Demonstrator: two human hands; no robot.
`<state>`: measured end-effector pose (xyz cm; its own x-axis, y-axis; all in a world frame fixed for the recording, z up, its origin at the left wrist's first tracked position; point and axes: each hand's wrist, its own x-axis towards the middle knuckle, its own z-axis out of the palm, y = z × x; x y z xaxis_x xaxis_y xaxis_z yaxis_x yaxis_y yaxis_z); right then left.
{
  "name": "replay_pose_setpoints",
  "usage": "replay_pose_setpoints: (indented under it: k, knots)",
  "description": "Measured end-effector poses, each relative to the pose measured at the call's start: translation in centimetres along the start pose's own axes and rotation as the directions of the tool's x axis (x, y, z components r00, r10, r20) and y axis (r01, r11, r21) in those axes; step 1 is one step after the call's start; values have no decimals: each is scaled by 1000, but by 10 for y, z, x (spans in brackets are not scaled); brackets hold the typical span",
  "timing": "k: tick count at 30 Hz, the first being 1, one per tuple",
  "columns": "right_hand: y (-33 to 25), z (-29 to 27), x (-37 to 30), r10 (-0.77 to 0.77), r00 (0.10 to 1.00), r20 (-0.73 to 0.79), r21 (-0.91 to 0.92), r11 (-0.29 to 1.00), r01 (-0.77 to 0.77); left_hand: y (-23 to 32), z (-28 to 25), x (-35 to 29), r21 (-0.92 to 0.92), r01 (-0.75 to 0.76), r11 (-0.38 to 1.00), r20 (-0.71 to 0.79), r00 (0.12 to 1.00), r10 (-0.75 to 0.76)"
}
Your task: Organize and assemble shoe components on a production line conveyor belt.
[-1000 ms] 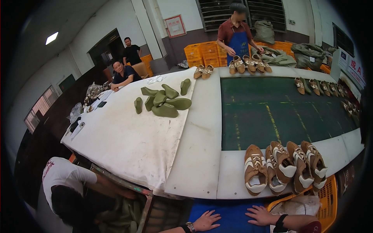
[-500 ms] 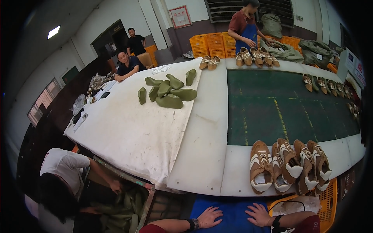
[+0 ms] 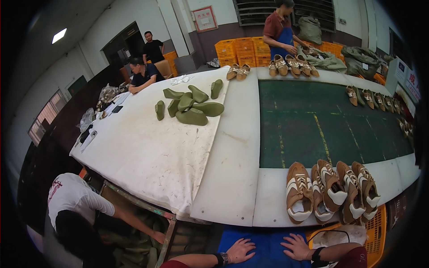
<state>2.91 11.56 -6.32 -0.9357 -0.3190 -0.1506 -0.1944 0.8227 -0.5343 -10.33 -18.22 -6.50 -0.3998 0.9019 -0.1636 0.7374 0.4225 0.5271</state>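
Left hand point(image 3: 241, 251), right hand point(image 3: 296, 246) flat, fingers spread on blue cloth point(image 3: 269, 248), 5 o'clock, unchanged. Brown shoes point(image 3: 338, 195), 4 o'clock, unmoved. Co-worker's hand point(image 3: 159, 237) shifted toward bin point(image 3: 167, 236) edge, 7 o'clock; seated person point(image 3: 146, 77), 10 o'clock, turned head.

"Where do we see light coming from?"
"We spot one bright ceiling lamp point(image 3: 59, 35), well beyond the white cloth point(image 3: 147, 152) and left of it; the cloth looks pale, with only soft shadows."
"And what do we lose?"
"Below its near edge, we find green shoe forms point(image 3: 153, 256) in gloom, and blue fabric point(image 3: 268, 246) looking darker. Well outward, straight lines bend and corners turn black."
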Motion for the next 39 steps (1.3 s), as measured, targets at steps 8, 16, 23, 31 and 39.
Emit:
replay_pose_setpoints:
  k: [8,16,23,31,39]
  knots:
    - [1,2,0,-16,1000,-12,-20,1000,16,0,0,1,12,-8,1000,7,1000,8]
    - [-5,-2,1,-3,1000,-17,-21,1000,3,-1,2,1,0,-9,1000,12,1000,9]
    - [-3,-1,2,-10,999,-43,6,1000,10,0,-1,2,-16,14,1000,31,999,-14]
    - [-6,-3,0,1,998,-55,11,1000,0,2,0,1,-44,23,999,23,1000,-22]
    - [-2,2,2,-8,998,-66,11,1000,9,-1,1,2,4,10,1000,23,1000,-10]
